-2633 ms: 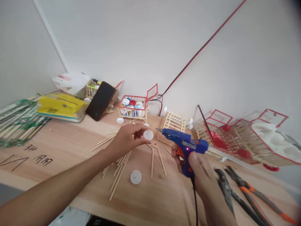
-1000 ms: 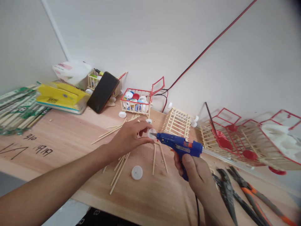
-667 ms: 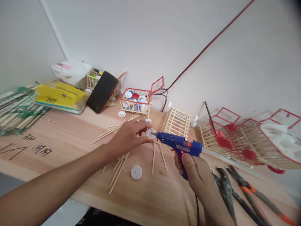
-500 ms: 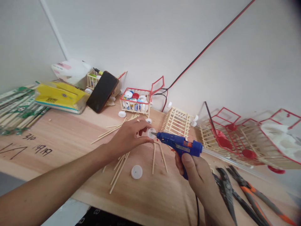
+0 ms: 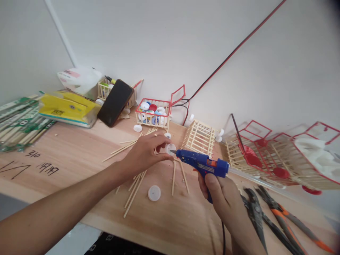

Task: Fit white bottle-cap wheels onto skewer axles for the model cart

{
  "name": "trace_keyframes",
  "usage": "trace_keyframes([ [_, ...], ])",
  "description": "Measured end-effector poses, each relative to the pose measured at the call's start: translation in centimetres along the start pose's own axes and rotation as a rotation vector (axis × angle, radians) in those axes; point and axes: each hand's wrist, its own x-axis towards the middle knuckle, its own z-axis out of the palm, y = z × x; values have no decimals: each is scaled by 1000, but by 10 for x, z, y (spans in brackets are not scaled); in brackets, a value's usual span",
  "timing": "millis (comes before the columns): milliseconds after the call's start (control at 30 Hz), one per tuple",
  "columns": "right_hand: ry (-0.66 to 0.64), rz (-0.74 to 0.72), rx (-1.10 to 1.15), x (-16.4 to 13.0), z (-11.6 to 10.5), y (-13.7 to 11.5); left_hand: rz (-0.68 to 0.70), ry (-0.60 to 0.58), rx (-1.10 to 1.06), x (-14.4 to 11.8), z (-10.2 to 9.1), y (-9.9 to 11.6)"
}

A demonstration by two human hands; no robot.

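Observation:
Between the thumb and fingers of my left hand (image 5: 150, 148) is a white plastic bottle cap (image 5: 169, 148). My right hand (image 5: 217, 191) is wrapped round the handle of a blue hot glue gun (image 5: 200, 162), with a clear glue stick (image 5: 255, 178) running out of its back. The gun's nozzle points left and reaches the cap; whether it touches the inside cannot be made out. Below them a second white cap (image 5: 154, 193) lies flat on the wooden table (image 5: 101, 212). Thin wooden sticks (image 5: 135, 193) lie under and beside my left hand.
Behind my hands stand a small stick cart with red trim (image 5: 152, 113), filled with caps, and a plain stick cart (image 5: 199, 136). More red-trimmed carts (image 5: 271, 159) and pliers (image 5: 255, 209) are at right. A phone (image 5: 115, 102), yellow tissue pack (image 5: 69, 109) and bagged sticks (image 5: 22, 122) sit at left.
Almost nothing differs. The glue gun's nozzle and the cap appear shifted very slightly left; both hands keep the same hold.

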Motion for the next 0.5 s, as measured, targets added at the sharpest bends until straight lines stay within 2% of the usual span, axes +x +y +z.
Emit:
trace_keyframes([
  [233, 84, 72, 39, -1, 2, -9, -1, -11, 3, -1, 1, 0],
  [500, 14, 20, 92, 0, 0, -2, 4, -25, 5, 0, 0, 0],
])
